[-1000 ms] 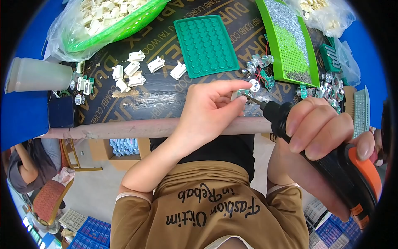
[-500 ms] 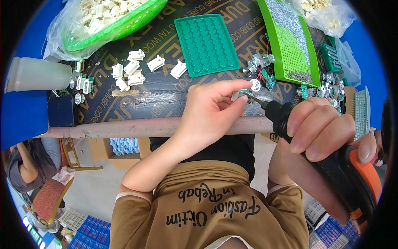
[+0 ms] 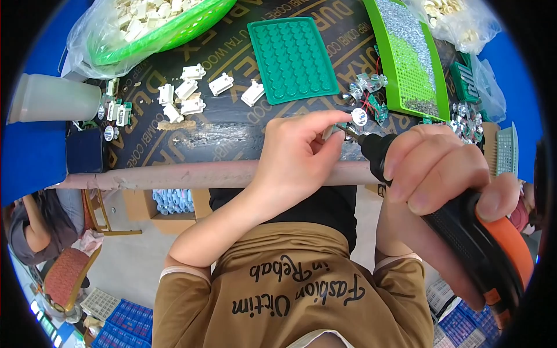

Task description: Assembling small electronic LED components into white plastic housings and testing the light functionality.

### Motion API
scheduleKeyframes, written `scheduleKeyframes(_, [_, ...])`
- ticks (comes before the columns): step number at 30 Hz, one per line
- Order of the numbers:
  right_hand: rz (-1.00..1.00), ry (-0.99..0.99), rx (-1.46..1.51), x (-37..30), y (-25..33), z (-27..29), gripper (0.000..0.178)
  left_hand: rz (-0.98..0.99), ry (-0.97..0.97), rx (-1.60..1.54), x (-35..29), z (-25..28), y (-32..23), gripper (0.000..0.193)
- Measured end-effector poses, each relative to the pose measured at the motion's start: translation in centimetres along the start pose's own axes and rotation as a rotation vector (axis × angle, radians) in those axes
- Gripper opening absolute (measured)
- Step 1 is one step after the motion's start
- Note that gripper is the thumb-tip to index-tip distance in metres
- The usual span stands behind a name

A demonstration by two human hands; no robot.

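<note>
My left hand (image 3: 297, 152) reaches over the near edge of the table, pinching a small white plastic housing (image 3: 332, 131) between thumb and forefinger. A round silver reflector (image 3: 359, 117) shows right beyond the fingertips; I cannot tell if it is joined to the housing. In my right hand (image 3: 435, 168) is a black and orange electric screwdriver (image 3: 464, 246), wrapped by the fingers. Its bit points left and its tip is at the housing, where the fingers partly hide the contact.
Several loose white housings (image 3: 221, 84) lie left of a green moulded tray (image 3: 294, 61). A lime-green tray (image 3: 409, 64) of screws stands at right, near wired reflectors (image 3: 365, 87). At left are a basket (image 3: 168, 37) of white parts and a translucent cup (image 3: 55, 100).
The screwdriver and my right hand have shifted slightly left and up in view, with the bit closer in at the housing. My left hand keeps its pinch.
</note>
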State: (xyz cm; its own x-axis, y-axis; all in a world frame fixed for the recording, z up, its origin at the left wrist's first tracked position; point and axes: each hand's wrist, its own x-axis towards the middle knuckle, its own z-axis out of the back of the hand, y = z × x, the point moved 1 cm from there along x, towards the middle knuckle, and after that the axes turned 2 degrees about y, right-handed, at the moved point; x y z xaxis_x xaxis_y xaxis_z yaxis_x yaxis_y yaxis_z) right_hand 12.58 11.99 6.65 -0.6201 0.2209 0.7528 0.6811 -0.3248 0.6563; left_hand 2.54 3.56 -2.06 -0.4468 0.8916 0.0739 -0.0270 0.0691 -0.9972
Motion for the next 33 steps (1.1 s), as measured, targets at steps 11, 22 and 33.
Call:
scheduleKeyframes(11, [0.004, -0.011, -0.011, 0.2, -0.1, 0.5, 0.083, 0.077, 0.117, 0.095, 0.4, 0.2, -0.6, 0.022])
scheduleKeyframes(22, [-0.078, -0.448, -0.101, -2.8, 2.8, 4.5, 0.087, -0.044, 0.13, 0.059, -0.2, 0.7, -1.3, 0.027])
scheduleKeyframes(33, [-0.056, -0.799, -0.664, -5.4, 2.8, 9.2, 0.051, -0.213, -0.48, 0.593, -0.3, 13.1, -3.8, 0.026])
